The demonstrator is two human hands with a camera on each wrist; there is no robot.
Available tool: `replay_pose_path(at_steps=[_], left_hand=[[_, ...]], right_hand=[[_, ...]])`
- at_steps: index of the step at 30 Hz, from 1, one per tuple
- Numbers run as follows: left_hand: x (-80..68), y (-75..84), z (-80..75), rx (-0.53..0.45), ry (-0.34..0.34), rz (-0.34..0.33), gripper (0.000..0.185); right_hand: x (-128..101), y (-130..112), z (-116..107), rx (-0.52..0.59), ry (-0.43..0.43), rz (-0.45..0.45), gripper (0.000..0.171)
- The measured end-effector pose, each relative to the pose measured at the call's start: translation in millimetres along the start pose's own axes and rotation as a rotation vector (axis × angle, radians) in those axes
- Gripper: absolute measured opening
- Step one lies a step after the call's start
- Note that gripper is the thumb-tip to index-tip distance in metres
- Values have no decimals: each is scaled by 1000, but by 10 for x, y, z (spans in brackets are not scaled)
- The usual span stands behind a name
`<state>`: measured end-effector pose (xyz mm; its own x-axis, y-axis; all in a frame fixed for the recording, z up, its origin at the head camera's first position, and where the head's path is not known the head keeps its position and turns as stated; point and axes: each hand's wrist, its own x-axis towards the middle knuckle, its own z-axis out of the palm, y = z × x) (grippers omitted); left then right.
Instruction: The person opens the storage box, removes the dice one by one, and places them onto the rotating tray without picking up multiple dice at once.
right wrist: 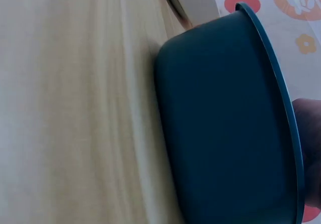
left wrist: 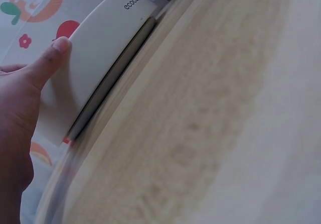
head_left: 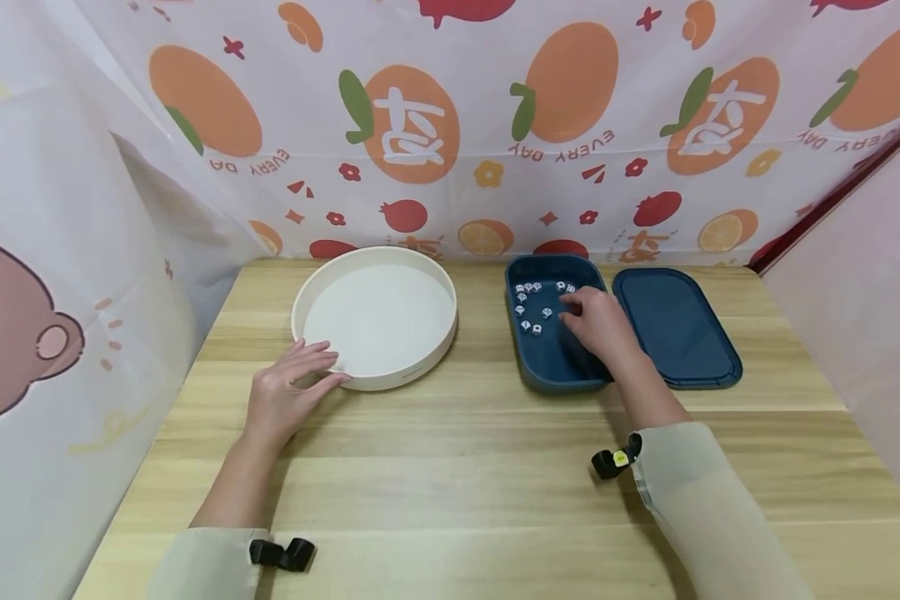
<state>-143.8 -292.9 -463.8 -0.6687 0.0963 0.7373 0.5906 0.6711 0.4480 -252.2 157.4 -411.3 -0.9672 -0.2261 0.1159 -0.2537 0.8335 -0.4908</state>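
Note:
A round cream tray (head_left: 378, 308) with a low wall stands at the back left of the table. My left hand (head_left: 288, 392) holds its near-left rim, fingers over the edge and thumb against the outer wall; in the left wrist view the thumb (left wrist: 52, 53) lies on that wall (left wrist: 103, 48). Several small white dice (head_left: 537, 330) lie in a deep dark blue box (head_left: 558, 385) at the back right. Inside it my right hand (head_left: 600, 325) hovers near the dice, thumb and fingertips apart, nothing visible between them. The box wall (right wrist: 225, 123) hides the fingertips in the right wrist view.
A flat dark blue lid (head_left: 678, 329) lies right of the box. Behind the wooden table (head_left: 435, 500) hangs a fruit-print cloth (head_left: 487, 108), close to the tray and box. Pale coverings stand at both sides.

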Motion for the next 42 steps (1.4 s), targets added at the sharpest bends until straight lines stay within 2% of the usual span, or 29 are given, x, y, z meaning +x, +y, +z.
replay_pose_path(at_steps=[11, 17, 23, 30, 35, 42], left_hand=[[-3, -12, 6, 16, 39, 13, 39], [-11, -24, 13, 4, 49, 12, 38], [-19, -9, 5, 2, 38, -2, 37], [-21, 11, -1, 10, 34, -8, 37], [-35, 10, 1, 17, 31, -11, 37], [-29, -10, -1, 21, 36, -6, 36]], right_hand=[[307, 36, 11, 5, -156, 128, 32], [400, 67, 57, -24, -208, 125, 31], [443, 94, 131, -35, -269, 165, 33], [457, 89, 222, -45, -252, 184, 30], [435, 90, 256, -54, -227, 153, 26], [419, 55, 206, 7, -162, 107, 25]])
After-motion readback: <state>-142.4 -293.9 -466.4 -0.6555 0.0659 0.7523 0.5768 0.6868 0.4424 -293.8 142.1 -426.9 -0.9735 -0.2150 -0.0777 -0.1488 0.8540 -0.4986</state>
